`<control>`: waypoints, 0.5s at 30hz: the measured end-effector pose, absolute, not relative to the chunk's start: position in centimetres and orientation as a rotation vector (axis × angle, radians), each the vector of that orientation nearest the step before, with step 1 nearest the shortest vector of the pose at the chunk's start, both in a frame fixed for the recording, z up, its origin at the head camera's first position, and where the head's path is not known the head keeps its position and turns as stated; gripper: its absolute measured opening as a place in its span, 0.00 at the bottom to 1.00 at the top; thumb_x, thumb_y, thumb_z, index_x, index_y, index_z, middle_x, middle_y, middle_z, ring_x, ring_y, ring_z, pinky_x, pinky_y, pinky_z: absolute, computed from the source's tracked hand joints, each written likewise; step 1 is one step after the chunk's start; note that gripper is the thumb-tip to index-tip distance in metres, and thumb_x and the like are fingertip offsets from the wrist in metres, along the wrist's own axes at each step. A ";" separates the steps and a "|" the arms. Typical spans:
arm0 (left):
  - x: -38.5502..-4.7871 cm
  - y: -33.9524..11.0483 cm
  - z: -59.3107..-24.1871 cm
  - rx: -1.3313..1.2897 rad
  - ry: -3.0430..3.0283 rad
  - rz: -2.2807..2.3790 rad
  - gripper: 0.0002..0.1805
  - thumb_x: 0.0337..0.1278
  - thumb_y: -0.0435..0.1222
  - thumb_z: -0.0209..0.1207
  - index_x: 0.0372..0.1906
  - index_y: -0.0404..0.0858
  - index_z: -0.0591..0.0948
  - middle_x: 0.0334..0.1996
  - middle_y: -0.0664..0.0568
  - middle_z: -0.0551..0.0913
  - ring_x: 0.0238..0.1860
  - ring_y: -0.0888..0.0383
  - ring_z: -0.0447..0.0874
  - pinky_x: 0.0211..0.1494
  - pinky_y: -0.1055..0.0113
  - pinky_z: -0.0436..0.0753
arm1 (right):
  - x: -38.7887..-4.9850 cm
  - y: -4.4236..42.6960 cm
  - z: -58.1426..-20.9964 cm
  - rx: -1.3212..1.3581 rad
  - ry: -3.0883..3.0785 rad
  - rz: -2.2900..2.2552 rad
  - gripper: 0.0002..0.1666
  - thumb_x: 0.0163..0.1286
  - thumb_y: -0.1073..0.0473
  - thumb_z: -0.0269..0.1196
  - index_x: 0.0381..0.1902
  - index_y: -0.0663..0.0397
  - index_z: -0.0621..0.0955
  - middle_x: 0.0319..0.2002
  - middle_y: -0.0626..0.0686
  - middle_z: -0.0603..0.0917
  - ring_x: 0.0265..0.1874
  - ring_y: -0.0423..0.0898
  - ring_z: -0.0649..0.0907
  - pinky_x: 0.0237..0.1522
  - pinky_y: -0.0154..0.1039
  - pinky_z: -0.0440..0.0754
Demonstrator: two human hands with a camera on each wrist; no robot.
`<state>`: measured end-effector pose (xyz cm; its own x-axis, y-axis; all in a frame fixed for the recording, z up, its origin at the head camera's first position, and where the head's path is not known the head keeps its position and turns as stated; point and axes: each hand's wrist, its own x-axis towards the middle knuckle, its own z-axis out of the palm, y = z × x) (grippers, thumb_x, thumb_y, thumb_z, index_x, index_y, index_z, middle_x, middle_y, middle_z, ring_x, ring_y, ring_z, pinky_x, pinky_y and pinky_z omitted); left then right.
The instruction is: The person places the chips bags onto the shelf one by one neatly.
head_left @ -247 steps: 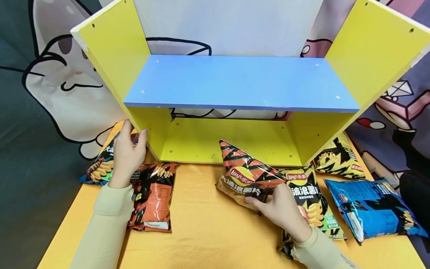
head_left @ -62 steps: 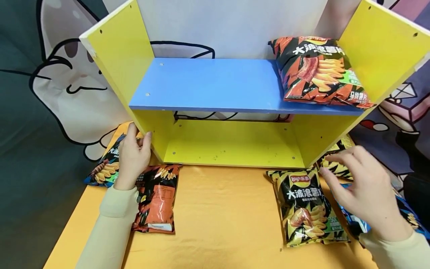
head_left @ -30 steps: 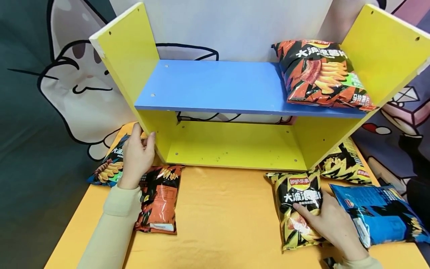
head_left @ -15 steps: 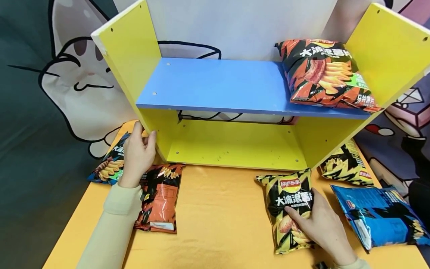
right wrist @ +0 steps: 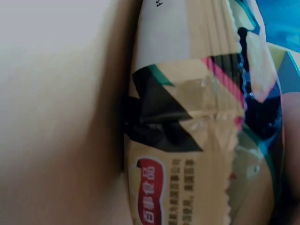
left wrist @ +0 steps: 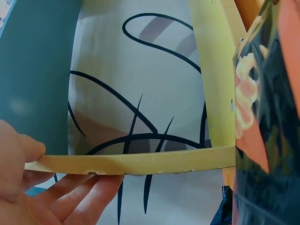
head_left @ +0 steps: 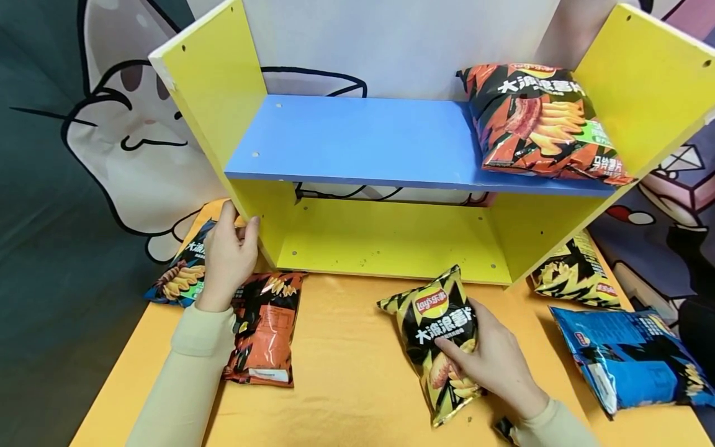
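Note:
My right hand [head_left: 494, 357] grips a black and yellow Lay's chip bag [head_left: 430, 329] by its right side, thumb across the front. The bag tilts over the yellow cloth in the head view; in the right wrist view the back of this chip bag [right wrist: 187, 93] fills the middle. My left hand [head_left: 230, 257] holds the left side panel of the yellow and blue shelf [head_left: 357, 146]. The left wrist view shows the thumb and fingers of this left hand [left wrist: 61, 192] on either side of the panel's edge [left wrist: 140, 162].
An orange chip bag [head_left: 544, 124] leans at the right end of the blue shelf board. Another orange bag [head_left: 265, 335] and a blue-black bag [head_left: 181, 276] lie at left. At right lie a blue bag [head_left: 631, 357] and a yellow-black bag [head_left: 578, 276].
An orange bag went from my right hand on the table to the blue board. My right hand then took the black and yellow bag and moved it left. My left hand stayed on the panel.

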<state>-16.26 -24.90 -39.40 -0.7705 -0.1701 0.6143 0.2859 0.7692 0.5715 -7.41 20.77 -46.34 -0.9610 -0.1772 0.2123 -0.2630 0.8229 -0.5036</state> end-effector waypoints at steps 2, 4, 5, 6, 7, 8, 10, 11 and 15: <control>-16.3 -24.9 -39.4 -0.085 -2.291 -0.876 0.17 0.78 0.41 0.53 0.61 0.36 0.77 0.34 0.44 0.84 0.16 0.63 0.65 0.22 0.67 0.65 | -7.6 20.2 -46.4 0.360 -2.874 0.850 0.58 0.61 0.33 0.73 0.75 0.63 0.66 0.63 0.67 0.81 0.55 0.67 0.85 0.55 0.65 0.82; -16.3 -24.8 -39.4 -0.085 -2.293 -0.870 0.17 0.78 0.41 0.53 0.61 0.36 0.77 0.31 0.45 0.82 0.16 0.63 0.64 0.22 0.66 0.65 | -7.8 19.7 -46.3 0.377 -2.925 0.891 0.58 0.64 0.32 0.70 0.77 0.65 0.64 0.65 0.68 0.79 0.58 0.68 0.83 0.58 0.65 0.80; -16.3 -24.8 -39.4 -0.085 -2.294 -0.866 0.17 0.78 0.41 0.53 0.60 0.36 0.77 0.29 0.46 0.81 0.16 0.64 0.63 0.22 0.66 0.64 | -7.8 19.5 -46.2 0.379 -2.961 0.907 0.59 0.66 0.31 0.68 0.77 0.66 0.63 0.67 0.69 0.77 0.61 0.69 0.82 0.61 0.65 0.79; -16.2 -24.8 -39.4 -0.086 -2.294 -0.865 0.17 0.78 0.41 0.53 0.60 0.37 0.77 0.29 0.46 0.80 0.16 0.64 0.63 0.22 0.65 0.64 | -7.9 19.4 -46.1 0.378 -2.999 0.924 0.60 0.67 0.30 0.66 0.78 0.67 0.61 0.69 0.70 0.75 0.63 0.70 0.80 0.63 0.65 0.77; -16.2 -24.8 -39.4 -0.085 -2.294 -0.862 0.16 0.78 0.41 0.53 0.60 0.36 0.77 0.28 0.46 0.80 0.16 0.64 0.63 0.22 0.65 0.64 | -8.0 19.4 -45.9 0.374 -3.041 0.944 0.61 0.68 0.29 0.64 0.78 0.68 0.60 0.70 0.72 0.73 0.65 0.71 0.78 0.65 0.66 0.75; -16.2 -24.7 -39.4 -0.087 -2.293 -0.862 0.16 0.77 0.41 0.54 0.60 0.36 0.77 0.28 0.46 0.80 0.16 0.64 0.63 0.22 0.65 0.64 | -8.0 19.4 -45.7 0.369 -3.083 0.961 0.62 0.68 0.27 0.63 0.79 0.69 0.59 0.71 0.72 0.71 0.67 0.72 0.76 0.67 0.66 0.73; -16.1 -24.7 -39.3 -0.090 -2.288 -0.862 0.16 0.77 0.41 0.54 0.60 0.37 0.77 0.29 0.46 0.81 0.16 0.65 0.63 0.21 0.66 0.64 | -8.2 19.5 -45.3 0.355 -3.157 0.967 0.64 0.68 0.23 0.59 0.79 0.70 0.57 0.74 0.73 0.68 0.70 0.73 0.72 0.69 0.68 0.70; -16.1 -24.7 -39.3 -0.092 -2.286 -0.860 0.16 0.77 0.41 0.54 0.60 0.36 0.77 0.29 0.45 0.81 0.16 0.65 0.63 0.22 0.66 0.64 | -8.2 19.6 -45.1 0.346 -3.184 0.968 0.64 0.68 0.22 0.58 0.79 0.69 0.58 0.73 0.73 0.69 0.70 0.72 0.73 0.68 0.67 0.71; -16.1 -24.8 -39.3 -0.096 -2.279 -0.852 0.16 0.77 0.40 0.54 0.60 0.36 0.77 0.29 0.45 0.81 0.17 0.65 0.63 0.22 0.66 0.64 | -8.5 20.2 -44.7 0.323 -3.263 0.982 0.62 0.67 0.21 0.57 0.77 0.65 0.62 0.69 0.70 0.75 0.65 0.69 0.78 0.64 0.65 0.76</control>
